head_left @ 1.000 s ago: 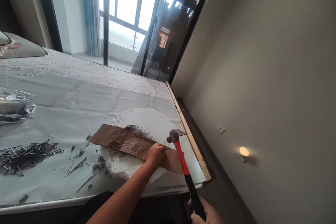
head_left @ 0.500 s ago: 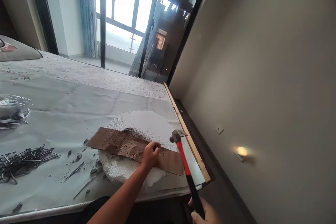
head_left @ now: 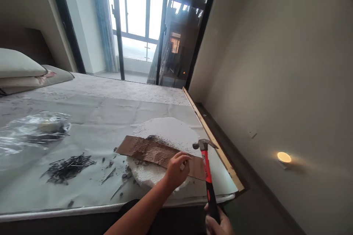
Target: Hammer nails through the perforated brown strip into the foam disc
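Note:
A brown perforated board (head_left: 150,150) lies across a round white foam slab (head_left: 165,132) on the paper-covered surface. My left hand (head_left: 176,169) rests on the board's right part with fingers pinched together, apparently around something small I cannot make out. My right hand (head_left: 217,224) at the bottom edge grips the black and red handle of a claw hammer (head_left: 205,154). The hammer's head hovers just right of my left hand, above the board's right end.
A pile of dark nails (head_left: 68,167) and loose nails with grey debris (head_left: 116,176) lie left of the foam. A clear plastic bag (head_left: 33,132) sits further left, pillows (head_left: 22,71) beyond. A wooden strip (head_left: 212,139) runs along the right edge beside the wall.
The camera has swung left, so everything sits further right in view. My left hand has lifted slightly on the board, fingers now pinched. The hammer stays raised beside it.

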The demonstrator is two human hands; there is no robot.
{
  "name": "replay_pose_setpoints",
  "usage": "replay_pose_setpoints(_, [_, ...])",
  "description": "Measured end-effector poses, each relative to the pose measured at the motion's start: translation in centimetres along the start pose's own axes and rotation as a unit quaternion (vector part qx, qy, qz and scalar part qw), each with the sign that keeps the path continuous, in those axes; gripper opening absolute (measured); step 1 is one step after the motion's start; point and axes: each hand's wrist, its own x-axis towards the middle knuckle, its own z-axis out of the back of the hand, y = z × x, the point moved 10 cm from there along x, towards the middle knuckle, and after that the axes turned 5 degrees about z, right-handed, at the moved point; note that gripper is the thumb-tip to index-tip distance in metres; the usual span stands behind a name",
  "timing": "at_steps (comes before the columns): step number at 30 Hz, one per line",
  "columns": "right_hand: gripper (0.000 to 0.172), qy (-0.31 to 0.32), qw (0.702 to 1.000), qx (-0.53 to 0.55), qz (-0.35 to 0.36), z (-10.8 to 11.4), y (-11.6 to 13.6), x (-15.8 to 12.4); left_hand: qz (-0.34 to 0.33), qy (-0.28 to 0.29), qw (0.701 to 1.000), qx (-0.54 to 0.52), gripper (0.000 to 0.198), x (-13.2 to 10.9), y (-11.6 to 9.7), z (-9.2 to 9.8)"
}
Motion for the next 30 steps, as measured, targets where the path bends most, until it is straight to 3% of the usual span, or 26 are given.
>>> replay_pose_setpoints(2, [0.041, 0.021, 0.998, 0.052, -0.018, -0.2, -0.8, -0.2, -0.004, 0.026, 0.998, 0.055, 0.021, -2.2, -0.3, 1.6])
replay_pose_setpoints(4, [0.042, 0.046, 0.995, 0.078, -0.035, -0.1, -1.1, -0.5, 0.029, -0.003, 0.992, 0.123, 0.021, -4.6, 1.7, 5.5])
replay_pose_setpoints(6, [0.039, 0.049, 0.993, 0.100, -0.040, 0.3, -1.0, -0.7, 0.094, -0.073, 0.973, 0.196, 0.023, -7.0, 5.3, 11.3])
replay_pose_setpoints(8, [0.035, 0.044, 0.991, 0.120, -0.040, 0.7, -0.8, -0.8, 0.146, -0.097, 0.945, 0.277, 0.023, -9.0, 9.3, 16.6])
replay_pose_setpoints(10, [0.032, 0.044, 0.990, 0.130, -0.044, 0.8, -0.9, -1.0, 0.182, -0.080, 0.912, 0.359, 0.023, -10.3, 12.9, 20.8])
replay_pose_setpoints(13, [0.030, 0.055, 0.989, 0.126, -0.055, 0.7, -1.2, -1.2, 0.252, -0.019, 0.857, 0.450, 0.027, -11.6, 17.3, 24.6])
replay_pose_setpoints(16, [0.028, 0.065, 0.989, 0.118, -0.055, 0.6, -1.2, -1.2, 0.295, 0.049, 0.803, 0.515, 0.029, -12.1, 19.5, 25.2])
replay_pose_setpoints(21, [0.028, 0.067, 0.990, 0.115, -0.047, 0.6, -0.8, -1.2, 0.306, 0.119, 0.754, 0.569, 0.025, -11.9, 20.4, 23.5])
replay_pose_setpoints(30, [0.032, 0.043, 0.989, 0.128, -0.055, 1.2, -1.0, -0.8, 0.318, 0.136, 0.723, 0.598, 0.022, -10.7, 19.6, 23.3])
